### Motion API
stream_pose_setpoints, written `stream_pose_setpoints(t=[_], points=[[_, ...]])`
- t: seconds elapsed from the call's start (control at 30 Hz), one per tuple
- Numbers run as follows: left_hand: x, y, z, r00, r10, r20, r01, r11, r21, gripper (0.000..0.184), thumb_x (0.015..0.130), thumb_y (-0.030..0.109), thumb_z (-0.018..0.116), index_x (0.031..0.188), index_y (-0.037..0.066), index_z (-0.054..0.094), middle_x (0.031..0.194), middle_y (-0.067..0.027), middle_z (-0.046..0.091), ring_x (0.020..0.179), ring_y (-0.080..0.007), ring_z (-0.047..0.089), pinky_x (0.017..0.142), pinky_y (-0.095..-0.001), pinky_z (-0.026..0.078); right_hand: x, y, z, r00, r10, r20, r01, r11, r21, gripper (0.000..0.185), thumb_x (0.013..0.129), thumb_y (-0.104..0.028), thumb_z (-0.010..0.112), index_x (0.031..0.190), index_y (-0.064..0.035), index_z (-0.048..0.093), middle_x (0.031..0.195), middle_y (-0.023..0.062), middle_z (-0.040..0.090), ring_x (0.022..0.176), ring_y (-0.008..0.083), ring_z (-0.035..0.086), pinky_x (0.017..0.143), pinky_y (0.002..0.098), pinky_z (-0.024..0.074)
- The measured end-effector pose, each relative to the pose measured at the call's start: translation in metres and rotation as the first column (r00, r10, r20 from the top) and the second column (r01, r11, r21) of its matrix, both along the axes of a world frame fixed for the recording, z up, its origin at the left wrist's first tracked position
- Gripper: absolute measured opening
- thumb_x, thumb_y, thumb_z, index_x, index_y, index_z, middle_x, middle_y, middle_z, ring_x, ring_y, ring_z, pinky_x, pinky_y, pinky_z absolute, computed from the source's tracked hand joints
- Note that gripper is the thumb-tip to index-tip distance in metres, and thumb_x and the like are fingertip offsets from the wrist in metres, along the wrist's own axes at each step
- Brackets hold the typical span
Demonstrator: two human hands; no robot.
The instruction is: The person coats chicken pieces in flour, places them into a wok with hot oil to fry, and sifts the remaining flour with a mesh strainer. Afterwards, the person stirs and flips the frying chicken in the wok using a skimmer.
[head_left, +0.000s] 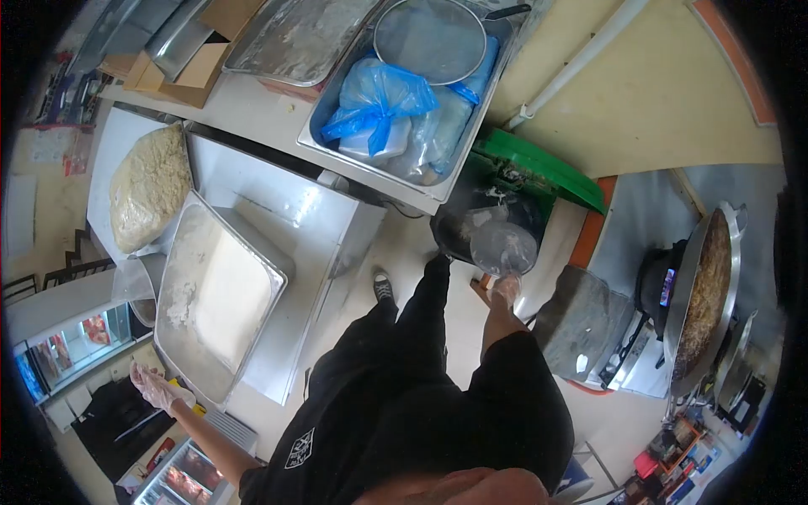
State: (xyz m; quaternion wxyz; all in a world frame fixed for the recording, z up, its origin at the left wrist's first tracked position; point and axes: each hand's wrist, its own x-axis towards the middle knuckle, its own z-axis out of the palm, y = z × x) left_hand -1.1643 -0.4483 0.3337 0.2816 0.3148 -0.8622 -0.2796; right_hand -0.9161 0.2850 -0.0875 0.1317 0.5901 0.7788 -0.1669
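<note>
My right hand (506,290), in a clear glove, grips the edge of a round see-through container (503,247). The container is over the mouth of a black bin (454,223) with its green lid (555,178) raised; whitish residue shows inside the bin. Out to the left, my gloved left hand (154,389) is open with nothing in it, just off the near corner of a large metal tray (179,290). A pale block of powder or dough (233,296) lies in that tray. Beside the tray stands a clear plastic tub (135,282).
A bag of pale crumbs (153,189) sits on the white counter (290,198). Behind it, a steel pan (316,139) holds blue bags and a round sieve (430,40). At right, a wide pan of brown food (707,290) is on the stove. A cardboard box (181,80) stands at back left.
</note>
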Motion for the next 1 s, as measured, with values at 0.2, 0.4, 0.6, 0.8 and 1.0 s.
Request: stream_pose_setpoints(t=[0.2, 0.4, 0.6, 0.8, 1.0], points=[[-0.014, 0.021, -0.012, 0.996, -0.052, -0.075, 0.063, 0.986, 0.153, 0.032, 0.09, 0.03, 0.052, 0.117, 0.012, 0.052, 0.077, -0.0048, 0.053, 0.069, -0.0115, 0.05, 0.059, -0.0254, 0.041, 0.06, 0.018, -0.014, 0.985, 0.136, -0.109, -0.135, 0.991, 0.017, 0.038, 0.079, -0.01, 0.057, 0.116, -0.004, 0.055, 0.099, 0.0163, 0.061, 0.088, 0.0283, 0.06, 0.078, 0.0361, 0.0479], [-0.028, 0.012, -0.051, 0.951, -0.115, -0.288, 0.22, 0.904, 0.367, 0.036, 0.089, 0.027, 0.054, 0.119, 0.008, 0.049, 0.083, -0.004, 0.054, 0.069, -0.0115, 0.05, 0.062, -0.0243, 0.042, 0.073, -0.065, 0.18, 0.896, -0.042, -0.442, 0.106, 0.987, 0.12, 0.048, 0.083, -0.013, 0.055, 0.128, -0.0006, 0.043, 0.096, 0.0178, 0.062, 0.079, 0.0256, 0.061, 0.073, 0.0339, 0.0481], [-0.033, 0.057, -0.045, 0.872, -0.218, -0.438, 0.416, 0.802, 0.429, 0.032, 0.09, 0.021, 0.052, 0.118, 0.006, 0.047, 0.084, -0.0029, 0.052, 0.063, -0.0093, 0.046, 0.056, -0.0219, 0.04, 0.011, -0.088, 0.341, 0.383, -0.334, -0.861, -0.015, 0.93, -0.368, 0.056, 0.09, -0.026, 0.053, 0.136, -0.0041, 0.029, 0.082, 0.0045, 0.053, 0.053, 0.0082, 0.045, 0.046, 0.0224, 0.0378], [-0.045, 0.095, -0.047, 0.619, -0.446, -0.647, 0.749, 0.584, 0.314, 0.028, 0.091, 0.023, 0.053, 0.112, 0.006, 0.049, 0.085, -0.0032, 0.052, 0.067, -0.0099, 0.048, 0.057, -0.0224, 0.041, -0.114, -0.053, 0.476, -0.191, -0.172, -0.966, -0.273, 0.955, -0.116, 0.077, 0.081, -0.007, 0.06, 0.141, -0.0122, 0.012, 0.1, 0.0099, 0.05, 0.066, 0.0146, 0.051, 0.059, 0.0259, 0.0443], [-0.02, 0.362, 0.059, 0.041, -0.905, -0.424, 0.995, 0.0, 0.097, 0.031, 0.083, 0.016, 0.061, 0.112, 0.007, 0.054, 0.11, -0.0111, 0.057, 0.104, -0.0247, 0.054, 0.09, -0.0363, 0.042, -0.185, -0.008, 0.529, -0.286, -0.499, -0.818, -0.191, 0.866, -0.462, 0.083, 0.074, 0.009, 0.056, 0.14, -0.0209, 0.016, 0.096, 0.0142, 0.053, 0.076, 0.0219, 0.056, 0.063, 0.0305, 0.0518]])
